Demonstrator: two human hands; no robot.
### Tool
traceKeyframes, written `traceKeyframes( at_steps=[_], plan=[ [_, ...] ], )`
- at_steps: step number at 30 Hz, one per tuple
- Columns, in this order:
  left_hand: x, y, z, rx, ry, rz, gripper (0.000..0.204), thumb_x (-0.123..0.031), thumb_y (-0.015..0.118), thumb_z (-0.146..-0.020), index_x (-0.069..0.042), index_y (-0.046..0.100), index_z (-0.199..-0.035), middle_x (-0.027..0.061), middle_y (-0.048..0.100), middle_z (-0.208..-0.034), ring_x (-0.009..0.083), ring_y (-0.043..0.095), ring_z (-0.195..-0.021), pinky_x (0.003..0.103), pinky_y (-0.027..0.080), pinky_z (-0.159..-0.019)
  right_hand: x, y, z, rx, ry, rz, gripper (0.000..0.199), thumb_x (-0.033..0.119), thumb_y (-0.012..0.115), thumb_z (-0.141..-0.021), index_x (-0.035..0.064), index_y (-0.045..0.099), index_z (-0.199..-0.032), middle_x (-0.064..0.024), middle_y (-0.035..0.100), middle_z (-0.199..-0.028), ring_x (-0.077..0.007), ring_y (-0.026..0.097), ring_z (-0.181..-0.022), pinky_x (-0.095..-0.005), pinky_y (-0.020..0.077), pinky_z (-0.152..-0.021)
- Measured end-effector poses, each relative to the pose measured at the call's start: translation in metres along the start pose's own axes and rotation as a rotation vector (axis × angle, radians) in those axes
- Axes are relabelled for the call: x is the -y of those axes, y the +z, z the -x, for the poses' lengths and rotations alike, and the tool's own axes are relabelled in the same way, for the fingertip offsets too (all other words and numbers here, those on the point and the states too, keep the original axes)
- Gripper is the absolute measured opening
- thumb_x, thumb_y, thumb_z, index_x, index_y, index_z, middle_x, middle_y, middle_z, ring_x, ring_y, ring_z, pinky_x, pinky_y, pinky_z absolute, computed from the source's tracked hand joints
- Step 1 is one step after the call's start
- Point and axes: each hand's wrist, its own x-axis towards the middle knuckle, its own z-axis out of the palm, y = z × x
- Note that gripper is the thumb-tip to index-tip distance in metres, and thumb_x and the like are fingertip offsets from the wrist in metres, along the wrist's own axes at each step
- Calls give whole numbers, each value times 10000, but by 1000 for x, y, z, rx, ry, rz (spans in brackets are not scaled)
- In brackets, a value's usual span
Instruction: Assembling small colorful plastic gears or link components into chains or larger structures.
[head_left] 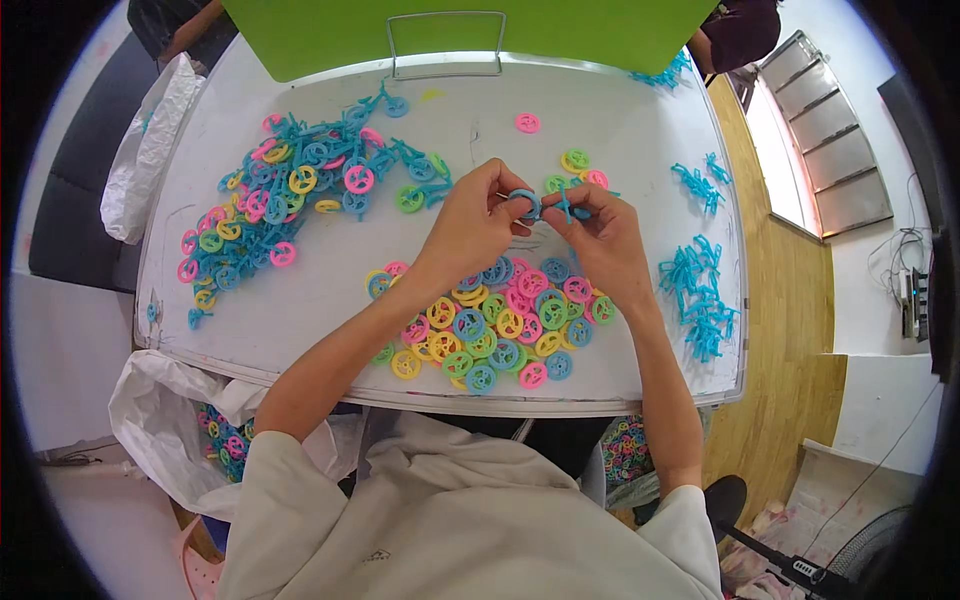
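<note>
A blue wheel (535, 203) is pinched between the thumb and fingers of the left hand (468, 225); a turquoise piece (565, 206) is gripped at the fingertips of the right hand (606, 245). Both parts are held close together above the white table (330, 325), beyond the pile of loose wheels (517, 302). Whether contact is made cannot be told, the joint being partly hidden by fingers. Step in hand, as judged: wheel and piece being fitted together. Firm pinches and careful alignment of the two parts seem called for next. Further turquoise pieces (700, 290) lie at right; a mixed heap (285, 190) of pieces and wheels lies at left.
</note>
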Motion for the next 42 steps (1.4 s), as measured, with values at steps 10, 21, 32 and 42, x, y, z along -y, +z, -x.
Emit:
traceKeyframes(
  at_steps=[10,21,32,42],
  plan=[
    [-14,2,3,-104,118,-110,109,7,545,-898,28,551,-1004,97,618,-910,144,628,-815,281,574,-694,11,7,3,-144,47,-75,201,21,652,-850,-24,622,-1044,-59,667,-915,-100,633,-801,-210,499,-702],
    [-9,7,5,-74,180,-28,205,-11,507,-932,36,618,-1098,109,662,-984,140,643,-876,272,570,-766,16,12,4,-195,121,-116,208,74,684,-842,-47,663,-1009,-79,690,-794,-112,660,-747,-215,514,-651],
    [-7,15,11,-240,95,41,197,-44,565,-912,53,629,-1071,127,670,-970,146,658,-847,274,577,-750,14,24,7,-258,245,-254,172,127,667,-865,-8,670,-972,-57,684,-841,-87,625,-752,-189,472,-668],
    [-11,15,12,-226,112,-44,183,-45,566,-911,52,626,-1055,129,672,-975,154,663,-845,279,576,-752,1,25,5,-339,52,-125,174,102,662,-865,-29,663,-981,-79,687,-852,-118,650,-762,-234,524,-707]
  ],
)
